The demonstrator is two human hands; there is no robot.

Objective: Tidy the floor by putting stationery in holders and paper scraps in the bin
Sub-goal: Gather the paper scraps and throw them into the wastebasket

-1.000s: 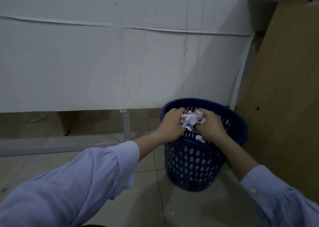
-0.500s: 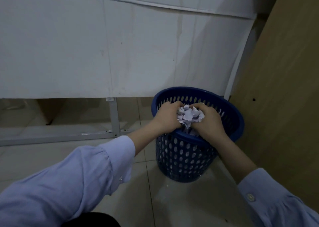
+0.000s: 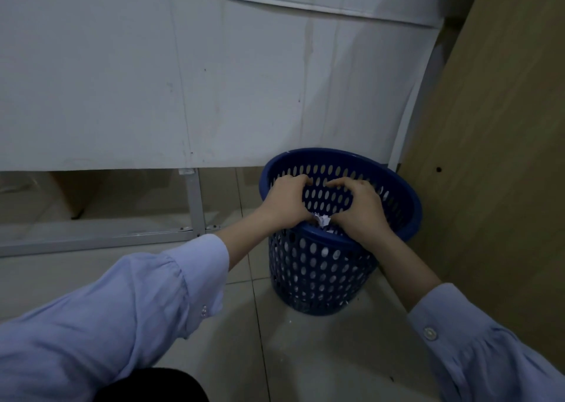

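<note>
The left hand (image 3: 286,201) and right hand (image 3: 357,209) hang over the bin (image 3: 321,264), fingers arched apart and loosened (grasping nothing, seemingly), so the scrap (image 3: 322,219) falls inside.

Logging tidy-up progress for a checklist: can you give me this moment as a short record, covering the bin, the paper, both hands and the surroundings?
bin: blue perforated bin, upright on the tiled floor, beside a wooden panel
paper: crumpled paper scraps between the two hands, just inside the bin's near rim
left hand: over the bin's mouth, fingers curled
right hand: likewise; grip on paper unclear for both
</note>
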